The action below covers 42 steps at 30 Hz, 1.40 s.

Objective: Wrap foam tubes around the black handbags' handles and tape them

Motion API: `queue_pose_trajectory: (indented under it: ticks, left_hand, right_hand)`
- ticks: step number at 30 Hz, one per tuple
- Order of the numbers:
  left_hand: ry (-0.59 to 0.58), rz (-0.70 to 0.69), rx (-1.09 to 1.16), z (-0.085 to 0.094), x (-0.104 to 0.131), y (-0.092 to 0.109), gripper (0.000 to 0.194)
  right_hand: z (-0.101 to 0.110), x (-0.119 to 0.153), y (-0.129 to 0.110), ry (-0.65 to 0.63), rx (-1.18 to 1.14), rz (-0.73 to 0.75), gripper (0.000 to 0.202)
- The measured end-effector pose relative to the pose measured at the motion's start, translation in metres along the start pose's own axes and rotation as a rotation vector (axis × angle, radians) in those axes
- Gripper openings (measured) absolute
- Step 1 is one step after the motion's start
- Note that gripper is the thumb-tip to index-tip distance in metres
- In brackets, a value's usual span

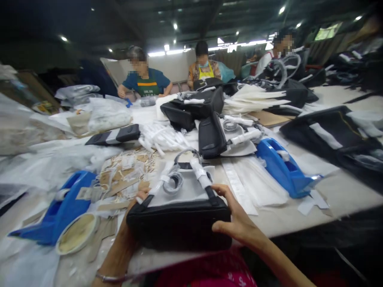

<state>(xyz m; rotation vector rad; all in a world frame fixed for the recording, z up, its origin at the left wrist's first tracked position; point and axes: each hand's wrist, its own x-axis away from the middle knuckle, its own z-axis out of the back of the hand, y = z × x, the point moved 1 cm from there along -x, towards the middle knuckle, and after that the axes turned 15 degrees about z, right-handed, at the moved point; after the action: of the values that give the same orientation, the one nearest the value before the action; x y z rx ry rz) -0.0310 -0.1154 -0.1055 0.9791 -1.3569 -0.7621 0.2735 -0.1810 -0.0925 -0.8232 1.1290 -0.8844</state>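
A black handbag (179, 225) is at the table's near edge, its handle straps wrapped in white padding and a coil of clear-wrapped strap (172, 182) lying against white sheet material. At the bag's left end, my left hand (134, 203) is closed around the side, its fingers partly hidden behind the bag. My right hand (231, 215) grips the right end, with the thumb on the near face and the fingers over the top by the strap.
Blue tape dispensers stand at left (68, 203) and right (281, 167). Near the left one is a round tub (77, 234). Beyond lie paper scraps (122, 175), white wrapped strips (163, 135) and more black bags (212, 135). Several people sit across the table.
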Motion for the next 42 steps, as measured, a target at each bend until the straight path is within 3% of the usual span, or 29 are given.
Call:
queue_pose_trajectory:
  ticks: [4,9,15,17,19,24,26,32,38,42]
  left_hand:
    - [-0.064,-0.087,0.014,-0.004,0.003,0.001,0.026]
    - [-0.021,-0.25,-0.059,0.008,0.004,-0.002,0.016]
    - [-0.43,-0.159,0.233,0.02,0.024,-0.011,0.05]
    - [-0.472,-0.173,0.243,0.022,0.027,-0.015,0.069]
    - [-0.424,-0.206,0.143,0.023,0.025,-0.018,0.077]
    - [-0.334,-0.105,0.068,0.02,0.015,-0.02,0.04]
    - [-0.308,-0.053,0.078,0.017,0.011,-0.021,0.035]
    - [-0.146,0.075,0.051,0.015,0.0,-0.026,0.035]
    - [-0.119,0.168,0.029,0.013,-0.005,-0.023,0.045]
    - [-0.094,0.199,0.006,0.01,-0.007,-0.02,0.046]
  right_hand:
    - [-0.006,0.0,0.007,-0.024,0.063,-0.1,0.069]
    - [-0.014,0.002,0.009,0.036,0.046,-0.072,0.057]
    - [-0.027,0.008,0.012,0.258,0.114,-0.15,0.056]
    - [-0.029,0.008,0.013,0.299,0.135,-0.154,0.057]
    - [-0.031,0.008,0.013,0.328,0.157,-0.164,0.058]
    - [-0.034,0.005,0.012,0.379,0.228,-0.207,0.045]
    - [-0.036,0.003,0.012,0.374,0.242,-0.207,0.039]
    - [-0.037,-0.003,0.009,0.358,0.298,-0.271,0.034]
    - [-0.037,-0.009,-0.002,0.354,0.242,-0.355,0.038]
    - [-0.039,-0.009,0.002,0.361,0.214,-0.412,0.034]
